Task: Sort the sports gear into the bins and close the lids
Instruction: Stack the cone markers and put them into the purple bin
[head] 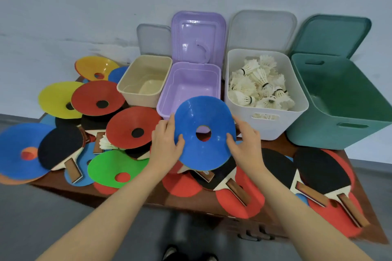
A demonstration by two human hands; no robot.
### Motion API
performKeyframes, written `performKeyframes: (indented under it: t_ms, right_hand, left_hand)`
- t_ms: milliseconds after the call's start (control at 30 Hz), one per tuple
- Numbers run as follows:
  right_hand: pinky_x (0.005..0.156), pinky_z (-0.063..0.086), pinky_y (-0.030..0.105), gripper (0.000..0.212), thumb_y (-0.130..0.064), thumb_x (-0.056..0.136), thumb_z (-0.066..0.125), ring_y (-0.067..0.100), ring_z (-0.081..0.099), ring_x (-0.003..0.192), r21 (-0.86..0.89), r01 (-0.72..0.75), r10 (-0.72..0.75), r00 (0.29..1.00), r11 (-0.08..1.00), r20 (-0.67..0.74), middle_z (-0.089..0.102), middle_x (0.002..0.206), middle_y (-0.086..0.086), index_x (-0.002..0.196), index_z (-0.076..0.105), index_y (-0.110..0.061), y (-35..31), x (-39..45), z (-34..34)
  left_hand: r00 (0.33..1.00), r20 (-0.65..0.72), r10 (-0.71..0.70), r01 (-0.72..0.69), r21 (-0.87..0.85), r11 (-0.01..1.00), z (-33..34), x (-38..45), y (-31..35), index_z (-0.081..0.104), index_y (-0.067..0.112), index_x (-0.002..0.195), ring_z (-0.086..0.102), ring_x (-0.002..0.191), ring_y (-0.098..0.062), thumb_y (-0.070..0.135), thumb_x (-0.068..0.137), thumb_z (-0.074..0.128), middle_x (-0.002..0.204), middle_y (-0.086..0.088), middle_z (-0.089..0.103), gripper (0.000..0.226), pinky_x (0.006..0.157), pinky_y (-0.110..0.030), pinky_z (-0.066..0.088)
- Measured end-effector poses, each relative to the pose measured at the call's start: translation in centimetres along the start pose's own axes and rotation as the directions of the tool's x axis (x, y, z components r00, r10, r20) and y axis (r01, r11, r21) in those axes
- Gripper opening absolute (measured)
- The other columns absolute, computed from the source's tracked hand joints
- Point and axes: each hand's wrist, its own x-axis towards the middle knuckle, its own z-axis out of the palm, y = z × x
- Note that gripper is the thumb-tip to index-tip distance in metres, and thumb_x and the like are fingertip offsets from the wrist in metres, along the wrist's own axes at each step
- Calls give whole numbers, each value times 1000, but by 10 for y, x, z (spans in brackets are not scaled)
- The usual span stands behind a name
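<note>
Holding a blue cone

We grip the blue cone (204,132) by its edges, left hand (165,146) and right hand (246,144) each pinching a side with curled fingers, just before the open purple bin (169,99).

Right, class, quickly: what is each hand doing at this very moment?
Left hand: grips the left edge of the blue disc cone.
Right hand: grips the right edge of the same cone.
</note>
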Motion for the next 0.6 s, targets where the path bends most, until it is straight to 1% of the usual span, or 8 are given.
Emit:
performKeyframes:
  t_ms: [33,67,133,200,300,400,500,600]
  right_hand:
    - [87,45,47,56,-11,81,54,16,58,92,-8,16,-16,1000,1000,-8,61,102,-8,135,45,-24,-3,8,2]
    - [88,44,46,57,-9,82,54,17,57,95,-24,29,-30,999,999,-13,61,103,-7,136,44,-23,-5,16,4]
    - [88,36,37,58,-7,84,55,18,55,101,-82,43,-44,999,996,-10,62,107,-3,138,41,-22,-8,32,9]
    - [84,28,31,56,-10,86,53,20,53,99,-177,45,-46,999,983,-1,60,103,0,139,39,-20,-8,48,16]
    - [84,28,35,55,-14,88,53,26,52,96,-285,43,-42,999,958,7,59,99,5,140,37,-15,-11,71,30]
    - [82,26,34,55,-14,88,56,31,53,95,-361,57,-63,998,931,-6,60,100,10,140,38,-11,-12,94,47]
    - [85,31,39,57,-11,87,54,34,52,97,-416,-16,16,1000,909,-4,58,102,12,141,37,-11,-16,121,70]
    - [87,34,42,57,-12,89,50,34,51,101,-473,-110,130,992,874,9,56,108,13,143,32,-11,-12,144,94]
  left_hand:
    - [1000,-4,-12,12,10,1000,-5,6,0,36,-4,138,46,89,-32,29,82,43,98,-17,48,65,75,-38,37]
    - [1000,-6,-18,18,21,1000,-9,13,0,36,-4,137,47,90,-33,26,82,46,99,-18,49,64,74,-37,36]
    - [1000,-12,-15,15,44,999,-16,29,-3,38,-6,135,49,89,-36,20,81,53,99,-18,50,62,73,-35,32]
    - [1000,-15,-14,15,49,999,-21,48,-9,40,-7,134,51,88,-37,13,80,60,98,-19,51,62,70,-35,34]
    - [1000,-2,-4,4,55,998,-26,79,-22,40,-7,135,52,88,-37,6,77,66,98,-21,52,64,71,-41,42]
    - [1000,16,0,-1,66,998,-25,113,-34,40,-5,135,50,88,-37,4,78,62,97,-22,50,62,76,-45,43]
    - [998,63,6,-15,135,991,-14,149,-42,39,-3,136,49,92,-39,4,78,60,103,-23,51,62,78,-45,38]
    - [992,128,7,-32,189,981,-1,182,-54,29,3,142,45,100,-34,8,85,52,115,-17,47,61,81,-39,31]
